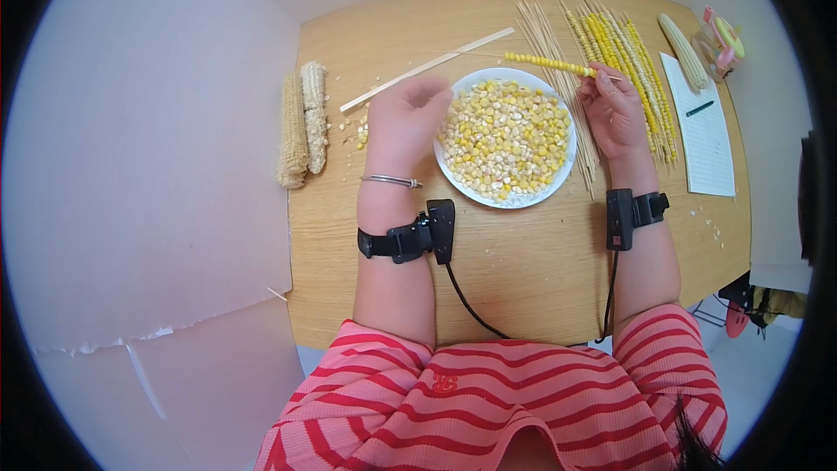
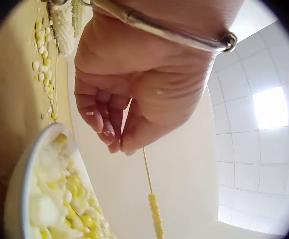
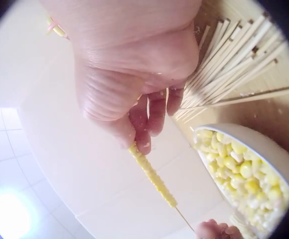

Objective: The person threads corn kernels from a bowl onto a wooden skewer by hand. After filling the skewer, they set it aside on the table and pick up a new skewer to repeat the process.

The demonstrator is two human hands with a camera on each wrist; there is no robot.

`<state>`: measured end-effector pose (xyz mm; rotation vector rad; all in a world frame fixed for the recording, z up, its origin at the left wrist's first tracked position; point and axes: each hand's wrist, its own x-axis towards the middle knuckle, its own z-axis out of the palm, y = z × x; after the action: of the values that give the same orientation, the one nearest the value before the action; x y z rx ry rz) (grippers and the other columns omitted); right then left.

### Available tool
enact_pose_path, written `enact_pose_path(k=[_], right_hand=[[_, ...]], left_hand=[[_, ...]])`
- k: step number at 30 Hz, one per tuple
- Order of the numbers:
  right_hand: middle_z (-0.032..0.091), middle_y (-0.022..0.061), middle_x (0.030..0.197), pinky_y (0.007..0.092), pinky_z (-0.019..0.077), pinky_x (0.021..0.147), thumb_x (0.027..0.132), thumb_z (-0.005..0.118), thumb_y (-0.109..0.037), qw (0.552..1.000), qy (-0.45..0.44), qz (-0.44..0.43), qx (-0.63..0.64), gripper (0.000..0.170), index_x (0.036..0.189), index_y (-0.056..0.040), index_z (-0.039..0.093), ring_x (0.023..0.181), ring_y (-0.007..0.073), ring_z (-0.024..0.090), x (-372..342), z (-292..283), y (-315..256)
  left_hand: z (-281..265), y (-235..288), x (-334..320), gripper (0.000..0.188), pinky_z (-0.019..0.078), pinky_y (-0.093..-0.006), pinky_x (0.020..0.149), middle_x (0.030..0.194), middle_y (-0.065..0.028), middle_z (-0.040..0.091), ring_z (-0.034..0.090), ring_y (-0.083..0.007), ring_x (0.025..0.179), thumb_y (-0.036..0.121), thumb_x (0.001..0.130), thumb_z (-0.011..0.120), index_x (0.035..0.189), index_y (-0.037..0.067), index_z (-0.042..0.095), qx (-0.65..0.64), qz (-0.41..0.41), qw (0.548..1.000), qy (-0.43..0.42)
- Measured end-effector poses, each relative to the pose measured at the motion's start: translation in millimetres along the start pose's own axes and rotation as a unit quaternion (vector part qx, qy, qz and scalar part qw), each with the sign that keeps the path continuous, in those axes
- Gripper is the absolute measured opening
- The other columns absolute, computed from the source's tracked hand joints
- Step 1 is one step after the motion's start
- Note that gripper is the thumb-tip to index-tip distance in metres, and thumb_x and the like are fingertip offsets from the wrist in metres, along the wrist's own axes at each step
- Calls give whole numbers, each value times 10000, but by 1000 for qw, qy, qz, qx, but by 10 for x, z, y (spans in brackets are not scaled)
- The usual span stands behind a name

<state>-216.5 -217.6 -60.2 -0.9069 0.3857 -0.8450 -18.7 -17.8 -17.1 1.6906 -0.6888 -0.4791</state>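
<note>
My right hand (image 1: 615,113) pinches a thin wooden skewer (image 3: 184,219) by its kernel-covered end, between thumb and fingers. Yellow corn kernels (image 1: 545,61) are threaded in a row along it, and its bare end points left. My left hand (image 1: 408,118) is raised over the left rim of the plate, blurred in the head view. In the left wrist view its thumb and fingertips (image 2: 127,149) come together, overlapping the line of the bare skewer. I cannot tell what lies between them. The white plate (image 1: 445,157) below holds a heap of loose yellow and white kernels (image 1: 510,135).
Bare skewers (image 1: 558,70) lie right of the plate, beside finished kernel skewers (image 1: 658,92). Farther right are a notepad (image 1: 711,153), a pen (image 1: 700,109) and a pale corn cob (image 1: 684,51). Two stripped cobs (image 1: 314,118) lie left; a wooden strip (image 1: 392,85) lies behind the left hand.
</note>
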Motion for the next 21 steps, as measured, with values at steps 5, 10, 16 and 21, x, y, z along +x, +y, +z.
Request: enact_pose_path(k=[5, 10, 16, 21], right_hand=[[620, 67, 874, 259, 435, 747, 841, 602, -117, 1000, -4, -2, -2, 218, 1027, -5, 606, 764, 119, 553, 0, -4, 2], [619, 66, 869, 259, 435, 747, 843, 596, -112, 1000, -6, -2, -1, 215, 1028, -2, 603, 762, 122, 555, -1, 1, 3], [619, 70, 863, 260, 437, 748, 847, 591, -110, 1000, -9, -1, -5, 209, 1023, 1, 605, 761, 122, 556, -14, 30, -13], [620, 70, 862, 255, 438, 744, 847, 592, -110, 1000, -10, -2, -4, 209, 1022, 3, 606, 762, 122, 557, -4, 11, 0]], left_hand=[[78, -60, -14, 168, 473, -229, 638, 795, -48, 640, 577, -101, 717, 67, 727, 678, 879, -2, 661, 105, 36, 992, -58], [157, -51, -41, 157, 474, -276, 633, 736, -91, 612, 586, -168, 677, 104, 682, 693, 813, 20, 674, 222, 129, 964, -67], [200, 15, -62, 124, 479, -307, 614, 726, -124, 604, 587, -225, 654, 101, 650, 689, 741, 19, 670, 274, 171, 944, -67], [225, -1, -54, 110, 480, -314, 611, 725, -120, 604, 585, -224, 648, 101, 648, 688, 718, 19, 663, 278, 169, 944, -60]])
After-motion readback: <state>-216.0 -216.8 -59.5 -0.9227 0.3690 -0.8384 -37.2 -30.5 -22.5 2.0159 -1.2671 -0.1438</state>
